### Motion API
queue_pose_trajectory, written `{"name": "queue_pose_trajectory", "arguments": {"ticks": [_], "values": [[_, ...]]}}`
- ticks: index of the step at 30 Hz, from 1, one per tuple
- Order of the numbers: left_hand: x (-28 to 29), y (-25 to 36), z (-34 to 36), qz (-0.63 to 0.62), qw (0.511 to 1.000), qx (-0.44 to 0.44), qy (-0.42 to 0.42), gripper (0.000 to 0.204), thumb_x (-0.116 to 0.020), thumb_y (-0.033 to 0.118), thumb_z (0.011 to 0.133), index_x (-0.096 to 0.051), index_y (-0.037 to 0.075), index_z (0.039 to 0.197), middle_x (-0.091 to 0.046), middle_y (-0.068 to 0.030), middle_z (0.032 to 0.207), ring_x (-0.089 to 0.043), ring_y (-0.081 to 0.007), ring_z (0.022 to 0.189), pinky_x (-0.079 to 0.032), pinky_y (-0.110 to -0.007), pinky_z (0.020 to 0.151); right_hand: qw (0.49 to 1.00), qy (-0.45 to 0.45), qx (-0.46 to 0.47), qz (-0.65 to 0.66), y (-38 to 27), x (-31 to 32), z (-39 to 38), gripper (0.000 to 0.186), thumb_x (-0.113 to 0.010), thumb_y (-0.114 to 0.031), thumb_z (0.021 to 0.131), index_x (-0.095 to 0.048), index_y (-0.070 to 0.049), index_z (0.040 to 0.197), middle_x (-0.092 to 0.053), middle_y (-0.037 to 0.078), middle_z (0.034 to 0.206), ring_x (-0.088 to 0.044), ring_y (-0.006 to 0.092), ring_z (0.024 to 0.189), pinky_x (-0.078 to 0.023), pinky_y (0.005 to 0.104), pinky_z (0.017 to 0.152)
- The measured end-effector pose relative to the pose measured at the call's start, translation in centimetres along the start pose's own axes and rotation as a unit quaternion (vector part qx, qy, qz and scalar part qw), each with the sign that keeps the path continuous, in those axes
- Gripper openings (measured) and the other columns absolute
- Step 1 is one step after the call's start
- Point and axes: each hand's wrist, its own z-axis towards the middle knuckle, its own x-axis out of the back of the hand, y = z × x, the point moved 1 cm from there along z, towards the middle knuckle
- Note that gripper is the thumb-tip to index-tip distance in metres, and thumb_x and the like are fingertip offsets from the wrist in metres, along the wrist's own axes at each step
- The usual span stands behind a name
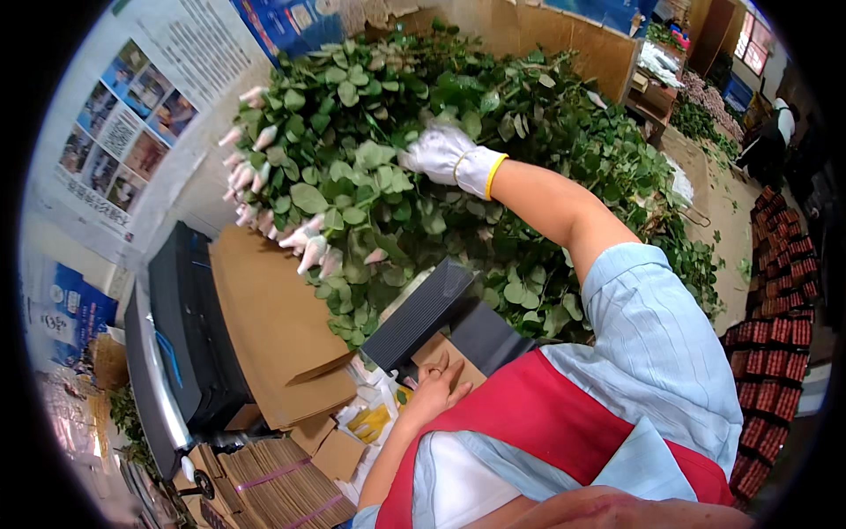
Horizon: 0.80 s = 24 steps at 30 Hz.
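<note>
White wall poster (pixel 128 119), bright far window (pixel 754 42)

Right hand (pixel 448 159) (white-gloved): among leafy stems (pixel 357 189) | Left hand (pixel 432 388): on brown cardboard (pixel 437 344)

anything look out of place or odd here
One mismatch: the right hand, among the green leaves, wears a white glove, while the left hand, touching brown cardboard, is bare.

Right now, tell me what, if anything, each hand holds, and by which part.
Right hand: cannot be told; its fingers blur into the green leaves. Left hand: rests on brown cardboard, no clear grip.
</note>
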Motion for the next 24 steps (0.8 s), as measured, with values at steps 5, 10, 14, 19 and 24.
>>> {"name": "queue_pose_trajectory", "arguments": {"ticks": [5, 10, 14, 19, 24], "values": [[-0.1, 2.7, 1.0, 0.009, 0.979, 0.026, -0.203, 0.064, -0.054, 0.048, 0.093, -0.044, 0.013, 0.146, -0.024, -0.0419, 0.149, -0.015, -0.0601, 0.14, -0.016, -0.054, 0.118, 0.992, 0.091, -0.075, -0.044, 4.8, 10.1, 1.9, 0.027, -0.045, -0.027, 0.099, -0.069, -0.015, 0.104, -0.07, 0.014, 0.093, -0.067, 0.0357, 0.092, -0.05, 0.0455, 0.097], [-3.0, 1.0, 0.5, -0.122, 0.966, 0.11, -0.201, 0.066, -0.049, 0.048, 0.096, -0.035, 0.017, 0.152, -0.006, -0.0353, 0.157, -0.01, -0.0592, 0.142, -0.014, -0.051, 0.12, 0.967, 0.223, -0.023, -0.12, 8.3, 20.0, 9.0, 0.01, -0.059, -0.01, 0.077, -0.068, -0.009, 0.082, -0.068, 0.014, 0.074, -0.069, 0.0325, 0.073, -0.055, 0.0441, 0.065], [-3.6, 2.1, -0.6, -0.175, 0.966, 0.15, -0.12, 0.064, -0.05, 0.048, 0.095, -0.038, 0.016, 0.149, -0.008, -0.0356, 0.157, -0.012, -0.0589, 0.142, -0.015, -0.05, 0.12, 0.954, 0.276, -0.005, -0.113, 10.3, 21.4, 20.2, 0.019, -0.059, -0.009, 0.077, -0.068, -0.009, 0.093, -0.07, 0.015, 0.09, -0.069, 0.0352, 0.084, -0.054, 0.0473, 0.073], [-3.2, 2.6, -0.4, -0.207, 0.959, 0.192, -0.032, 0.063, -0.052, 0.048, 0.093, -0.042, 0.015, 0.146, -0.011, -0.0359, 0.156, -0.013, -0.0586, 0.141, -0.017, -0.05, 0.119, 0.902, 0.426, 0.012, -0.068, 12.9, 11.1, 31.8, 0.034, -0.054, -0.008, 0.085, -0.063, -0.011, 0.119, -0.069, 0.016, 0.104, -0.065, 0.0345, 0.1, -0.052, 0.0463, 0.086], [-2.2, 0.3, 1.7, -0.216, 0.954, 0.21, -0.013, 0.062, -0.054, 0.048, 0.092, -0.046, 0.013, 0.142, -0.013, -0.0361, 0.155, -0.015, -0.0583, 0.141, -0.019, -0.049, 0.119, 0.985, 0.08, -0.124, -0.087, 22.8, -19.3, 42.9, 0.033, -0.051, -0.019, 0.094, -0.061, -0.008, 0.123, -0.064, 0.016, 0.124, -0.061, 0.0336, 0.113, -0.049, 0.0456, 0.096]]}}
